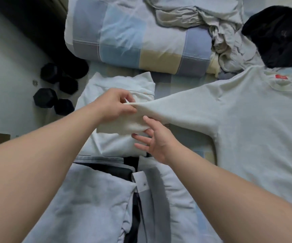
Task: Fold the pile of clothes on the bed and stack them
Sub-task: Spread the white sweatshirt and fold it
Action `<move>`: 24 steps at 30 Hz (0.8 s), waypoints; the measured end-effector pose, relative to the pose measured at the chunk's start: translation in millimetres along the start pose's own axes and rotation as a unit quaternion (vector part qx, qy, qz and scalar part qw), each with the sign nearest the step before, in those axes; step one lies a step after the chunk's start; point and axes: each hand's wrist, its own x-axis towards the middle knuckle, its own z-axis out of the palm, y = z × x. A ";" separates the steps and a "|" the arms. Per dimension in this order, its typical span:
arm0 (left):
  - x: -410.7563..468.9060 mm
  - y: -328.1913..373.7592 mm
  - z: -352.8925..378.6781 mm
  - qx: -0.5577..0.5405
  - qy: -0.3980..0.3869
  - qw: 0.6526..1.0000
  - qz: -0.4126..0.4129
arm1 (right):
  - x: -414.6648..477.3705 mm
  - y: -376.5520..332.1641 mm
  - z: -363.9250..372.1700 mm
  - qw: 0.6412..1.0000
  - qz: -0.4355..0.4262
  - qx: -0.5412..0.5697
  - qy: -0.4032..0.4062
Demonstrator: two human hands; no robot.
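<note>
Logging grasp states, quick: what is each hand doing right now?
Left hand: closed, pinching the T-shirt sleeve.
Right hand: fingers spread, touching the sleeve; whether it pinches cannot be told.
</note>
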 end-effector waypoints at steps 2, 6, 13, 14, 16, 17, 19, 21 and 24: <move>-1.3 -23.4 1.1 0.054 -0.012 0.998 -0.013 | 8.9 13.5 9.2 0.998 0.028 -0.050 0.017; 0.3 -95.9 16.0 0.179 0.042 0.974 -0.129 | 24.1 36.5 13.2 0.942 -0.022 -0.304 0.139; 7.8 -134.0 34.5 0.071 0.057 0.968 -0.235 | 50.7 29.4 -3.0 0.780 -0.182 -0.573 0.175; 9.6 -136.5 32.6 0.062 0.045 0.968 -0.239 | 56.1 29.3 -3.3 0.768 -0.163 -0.599 0.158; 11.2 -139.7 24.0 0.029 0.045 0.970 -0.237 | 63.2 30.6 -2.3 0.758 -0.137 -0.620 0.147; 12.0 -140.6 17.8 -0.010 0.073 0.971 -0.229 | 65.1 31.9 -1.9 0.750 -0.145 -0.626 0.155; 13.9 -141.6 5.7 -0.111 0.178 0.954 -0.214 | 64.8 33.9 2.6 0.718 -0.187 -0.648 0.172; 16.5 -141.8 3.4 -0.197 0.241 0.921 -0.235 | 65.5 36.0 9.3 0.677 -0.199 -0.692 0.153; 17.5 -136.8 11.9 -0.360 0.162 0.859 -0.327 | 70.8 44.1 19.0 0.640 -0.138 -0.749 0.099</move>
